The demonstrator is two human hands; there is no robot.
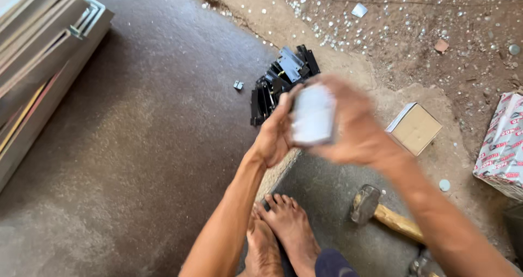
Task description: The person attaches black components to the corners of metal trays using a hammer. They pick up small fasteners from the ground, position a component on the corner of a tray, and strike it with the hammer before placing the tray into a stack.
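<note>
Rough concrete floor, strewn with small metal discs, lies below. A pale flat metal piece (312, 115) is held between the left hand (277, 132) and right hand (354, 125), fingers clamped on its edges. Fitting or inspection seems underway; the hammer (381, 211) nearby would then be reached for.

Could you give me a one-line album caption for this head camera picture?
Both hands, left hand and right hand, grip a blurred pale flat piece above bare feet, hammer nearby.

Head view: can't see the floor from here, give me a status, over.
Left hand and right hand both grip a blurred pale flat piece. Black brackets piled behind it. Hammer on floor by the feet.
</note>
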